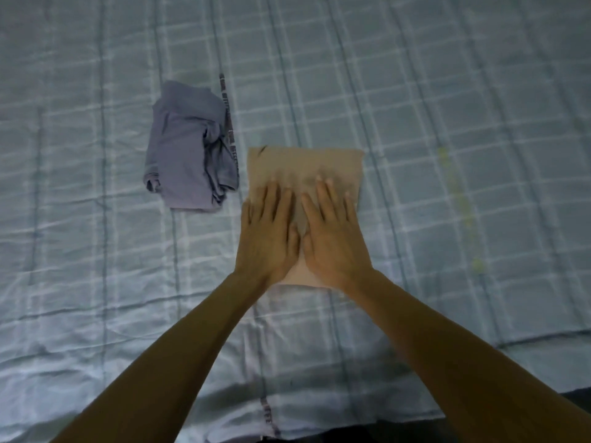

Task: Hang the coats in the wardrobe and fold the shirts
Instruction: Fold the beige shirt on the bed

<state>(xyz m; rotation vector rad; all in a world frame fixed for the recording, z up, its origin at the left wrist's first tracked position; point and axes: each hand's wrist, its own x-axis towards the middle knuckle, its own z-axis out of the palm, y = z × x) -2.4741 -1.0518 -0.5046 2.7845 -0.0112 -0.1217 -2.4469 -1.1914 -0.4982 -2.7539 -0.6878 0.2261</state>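
Note:
A tan shirt (303,164) lies folded into a flat rectangle on the bed in the middle of the view. My left hand (267,233) and my right hand (332,231) lie side by side on its near half, palms down and fingers straight, pressing the cloth flat. Both hands cover the shirt's lower part. A grey-blue shirt (188,155) lies loosely bunched to the left of the tan one, a short gap away from my left hand.
The bed is covered with a pale blue checked sheet (447,155) that fills nearly the whole view. Its near edge (479,407) runs along the bottom right, with dark floor beyond it.

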